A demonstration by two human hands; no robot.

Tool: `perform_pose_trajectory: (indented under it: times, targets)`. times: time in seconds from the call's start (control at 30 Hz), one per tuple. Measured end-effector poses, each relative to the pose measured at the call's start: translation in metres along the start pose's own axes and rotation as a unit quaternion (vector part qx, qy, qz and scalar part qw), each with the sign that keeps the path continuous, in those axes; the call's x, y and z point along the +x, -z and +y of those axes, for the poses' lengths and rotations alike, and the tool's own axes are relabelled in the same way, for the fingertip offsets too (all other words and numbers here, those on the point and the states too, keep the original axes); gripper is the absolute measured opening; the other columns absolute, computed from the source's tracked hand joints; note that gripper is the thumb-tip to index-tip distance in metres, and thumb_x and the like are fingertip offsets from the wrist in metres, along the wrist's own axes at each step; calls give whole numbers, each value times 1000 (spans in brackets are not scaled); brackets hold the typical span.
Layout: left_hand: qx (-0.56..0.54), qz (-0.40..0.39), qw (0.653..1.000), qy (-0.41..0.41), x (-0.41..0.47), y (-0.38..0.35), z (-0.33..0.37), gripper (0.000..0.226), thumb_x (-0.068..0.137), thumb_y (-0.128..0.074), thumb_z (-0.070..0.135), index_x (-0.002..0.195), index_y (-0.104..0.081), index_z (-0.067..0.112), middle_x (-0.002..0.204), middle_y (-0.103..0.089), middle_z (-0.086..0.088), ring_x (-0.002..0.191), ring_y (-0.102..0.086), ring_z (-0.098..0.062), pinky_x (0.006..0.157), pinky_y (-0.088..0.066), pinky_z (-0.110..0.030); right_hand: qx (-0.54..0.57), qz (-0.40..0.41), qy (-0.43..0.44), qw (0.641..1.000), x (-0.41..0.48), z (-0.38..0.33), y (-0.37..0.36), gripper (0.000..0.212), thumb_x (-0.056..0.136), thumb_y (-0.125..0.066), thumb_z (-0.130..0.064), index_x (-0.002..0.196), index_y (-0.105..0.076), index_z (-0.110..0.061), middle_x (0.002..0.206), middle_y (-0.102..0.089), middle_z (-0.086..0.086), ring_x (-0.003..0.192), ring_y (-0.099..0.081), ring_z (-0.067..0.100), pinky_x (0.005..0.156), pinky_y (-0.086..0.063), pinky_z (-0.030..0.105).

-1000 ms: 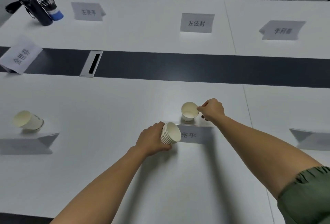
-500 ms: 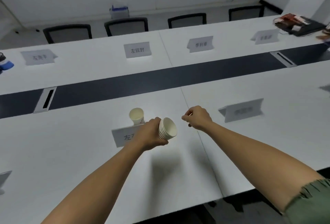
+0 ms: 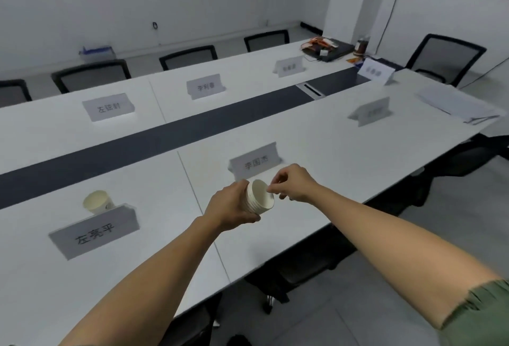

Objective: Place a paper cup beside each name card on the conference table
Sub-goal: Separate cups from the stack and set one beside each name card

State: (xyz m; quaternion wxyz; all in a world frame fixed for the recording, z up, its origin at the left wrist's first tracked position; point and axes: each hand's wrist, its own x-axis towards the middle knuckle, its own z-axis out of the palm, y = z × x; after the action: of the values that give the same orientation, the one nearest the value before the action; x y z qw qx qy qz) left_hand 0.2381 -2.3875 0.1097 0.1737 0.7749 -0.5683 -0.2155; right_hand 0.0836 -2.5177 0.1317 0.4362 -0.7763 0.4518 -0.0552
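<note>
1. Pinching the rim of the top cup (image 3: pixel 262 194), the right hand (image 3: pixel 296 183) had thumb and forefinger closed on it, the other fingers loosely curled. Whether the cup had started to slide out could not be told.
2. The left hand (image 3: pixel 231 208) gripped the stack (image 3: pixel 250 202), fingers wrapped round its wall, and held it above the table (image 3: pixel 316 152) rather than on it.
3. The stack lay on its side. Its long axis ran left to right and its mouth faced the right hand, so the pull would likely go rightward along that axis.
4. The middle card (image 3: pixel 256 162) stood just far of both hands with no cup beside it. The right hand was the nearer one to it.
5. At the left, a set cup (image 3: pixel 97 202) stood upright just far of the left card (image 3: pixel 95 232).
6. The right card (image 3: pixel 370 111) and the far cards (image 3: pixel 206 86) across the dark strip had no cups.
7. Papers (image 3: pixel 457 106) lay at the far right.
</note>
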Motion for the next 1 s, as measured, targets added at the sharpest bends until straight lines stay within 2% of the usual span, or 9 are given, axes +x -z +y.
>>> perform_pose_trajectory:
  times: [0.3, 0.43, 0.53, 0.6, 0.73, 0.9, 1.0]
  targets:
    - [-5, -5, 999, -38, 80, -21, 52, 70, 63, -86, 37, 122, -50, 26, 123, -61, 6, 107, -55, -18, 84, -52, -40, 13, 27, -6, 1000, 42, 45, 60, 2, 80, -73, -9, 80, -71, -8, 77, -73, 7, 63, -68, 17, 57, -51, 28]
    - [-16, -3, 999, -40, 121, -17, 65, 72, 63, -87, 39, 123, -49, 26, 117, -62, 5, 101, -57, -18, 81, -53, -37, 9, 23, -9, 1000, 75, 45, 91, 5, 79, -73, -6, 78, -70, -9, 78, -73, 10, 61, -66, 15, 55, -52, 26]
    - [-33, 6, 999, -30, 145, -8, 67, 73, 61, -87, 38, 122, -49, 27, 115, -62, 5, 100, -59, -19, 82, -56, -40, 9, 23, 7, 1000, 101, 38, 107, 4, 80, -72, -4, 80, -70, -7, 77, -72, 9, 63, -66, 15, 56, -52, 25]
    - [-31, 9, 999, -17, 158, -5, 65, 74, 61, -88, 38, 124, -49, 26, 116, -62, 6, 101, -59, -18, 82, -55, -38, 4, 10, 12, 1000, 117, 35, 110, 4, 82, -72, -4, 80, -70, -7, 79, -72, 9, 65, -66, 16, 56, -52, 25]
    - [-27, 13, 999, 20, 175, 4, 59, 74, 64, -87, 37, 126, -47, 27, 116, -61, 6, 98, -57, -16, 72, -48, -29, -10, -16, 26, 999, 151, 26, 110, 5, 84, -70, -2, 81, -70, -6, 80, -71, 9, 68, -67, 19, 58, -54, 25]
    - [-38, 47, 994, 93, 206, 12, 39, 70, 63, -85, 39, 122, -48, 27, 112, -61, 7, 94, -59, -17, 71, -51, -30, -58, -79, 70, 993, 214, 5, 109, 5, 86, -68, -2, 85, -69, -7, 85, -70, 9, 68, -65, 15, 53, -48, 18]
    - [-51, 63, 987, 142, 222, 16, 26, 67, 61, -85, 42, 116, -49, 29, 109, -64, 6, 91, -62, -18, 77, -58, -36, -67, -111, 91, 987, 251, -9, 110, 6, 86, -66, -1, 87, -68, -6, 84, -66, 7, 67, -61, 14, 49, -43, 17]
